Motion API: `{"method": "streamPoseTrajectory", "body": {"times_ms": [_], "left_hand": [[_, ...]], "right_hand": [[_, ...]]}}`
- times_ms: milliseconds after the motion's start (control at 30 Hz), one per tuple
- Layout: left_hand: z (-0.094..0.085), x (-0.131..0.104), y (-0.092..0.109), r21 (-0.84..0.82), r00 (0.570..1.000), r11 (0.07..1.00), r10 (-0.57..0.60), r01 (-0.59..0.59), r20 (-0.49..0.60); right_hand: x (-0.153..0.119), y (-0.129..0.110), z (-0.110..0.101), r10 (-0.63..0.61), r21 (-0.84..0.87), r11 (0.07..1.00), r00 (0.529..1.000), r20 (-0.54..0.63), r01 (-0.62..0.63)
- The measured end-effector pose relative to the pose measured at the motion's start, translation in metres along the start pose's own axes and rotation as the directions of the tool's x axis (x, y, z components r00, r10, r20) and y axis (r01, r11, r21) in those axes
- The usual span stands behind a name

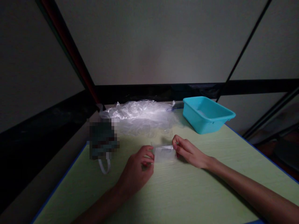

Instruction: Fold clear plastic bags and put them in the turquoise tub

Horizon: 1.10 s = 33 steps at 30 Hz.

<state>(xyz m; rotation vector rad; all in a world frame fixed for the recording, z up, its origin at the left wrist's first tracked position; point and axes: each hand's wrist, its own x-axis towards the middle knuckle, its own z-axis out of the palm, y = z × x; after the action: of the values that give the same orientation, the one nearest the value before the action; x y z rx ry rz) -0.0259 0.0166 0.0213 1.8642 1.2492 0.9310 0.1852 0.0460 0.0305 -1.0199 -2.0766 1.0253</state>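
Now we pinch the clear bag (164,155) by a corner in our right hand (188,151), our left hand (139,168) curled at its opposite edge, grip unclear, probably to hold it flat between them, the tub (192,117) beyond our right.

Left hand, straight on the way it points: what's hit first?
Likely the small, clear, rectangular plastic piece, just ahead of the left hand; depth is unclear, so they may already touch.

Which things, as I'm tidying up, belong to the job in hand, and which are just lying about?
In use: small clear plastic piece, between left hand and right hand.

Seemingly lying about: crumpled clear plastic; turquoise basin; pixelated dark object with white strap.
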Motion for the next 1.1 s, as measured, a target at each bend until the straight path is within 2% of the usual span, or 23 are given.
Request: {"method": "streamPoseTrajectory", "body": {"times_ms": [67, 200, 333, 500, 633, 700, 733, 800, 867, 967, 1100], "left_hand": [[0.001, 0.001, -0.002, -0.067, 0.999, 0.997, -0.047, 0.047, -0.008], [0.002, 0.004, -0.008, -0.164, 0.991, 0.979, -0.128, 0.121, -0.027], [0.003, 0.005, -0.011, -0.193, 0.989, 0.972, -0.143, 0.132, -0.044], [0.003, 0.008, -0.009, -0.219, 0.985, 0.964, -0.168, 0.153, -0.050], [0.002, 0.010, -0.008, -0.224, 0.982, 0.959, -0.186, 0.172, -0.043], [0.002, 0.011, -0.008, -0.228, 0.980, 0.957, -0.195, 0.181, -0.040], [0.002, 0.012, -0.008, -0.229, 0.979, 0.955, -0.201, 0.187, -0.039], [0.001, 0.013, -0.008, -0.234, 0.977, 0.952, -0.209, 0.196, -0.033], [0.001, 0.014, -0.008, -0.244, 0.979, 0.951, -0.203, 0.191, -0.025], [0.000, 0.014, -0.010, -0.257, 0.982, 0.950, -0.189, 0.178, -0.017], [0.000, 0.014, -0.013, -0.259, 0.984, 0.951, -0.178, 0.171, -0.004]], "right_hand": [[0.008, 0.003, 0.004, 0.059, 0.072, 0.996, 0.998, -0.038, -0.057], [0.024, 0.009, 0.010, 0.119, 0.069, 0.991, 0.989, -0.086, -0.113], [0.034, 0.015, 0.014, 0.171, 0.070, 0.984, 0.979, -0.113, -0.164], [0.033, 0.018, 0.015, 0.203, 0.063, 0.978, 0.971, -0.128, -0.197], [0.026, 0.008, 0.009, 0.185, 0.000, 0.982, 0.955, -0.231, -0.190], [0.021, -0.001, 0.007, 0.103, -0.132, 0.980, 0.945, -0.310, -0.150], [0.019, -0.005, 0.008, 0.029, -0.230, 0.968, 0.950, -0.310, -0.104], [0.014, -0.013, 0.011, -0.134, -0.425, 0.904, 0.973, -0.188, 0.042], [0.010, -0.017, 0.018, -0.220, -0.524, 0.826, 0.975, 0.034, 0.205], [0.006, -0.018, 0.029, -0.185, -0.558, 0.768, 0.944, 0.274, 0.313], [0.004, -0.015, 0.036, -0.094, -0.561, 0.768, 0.921, 0.377, 0.308]]}}
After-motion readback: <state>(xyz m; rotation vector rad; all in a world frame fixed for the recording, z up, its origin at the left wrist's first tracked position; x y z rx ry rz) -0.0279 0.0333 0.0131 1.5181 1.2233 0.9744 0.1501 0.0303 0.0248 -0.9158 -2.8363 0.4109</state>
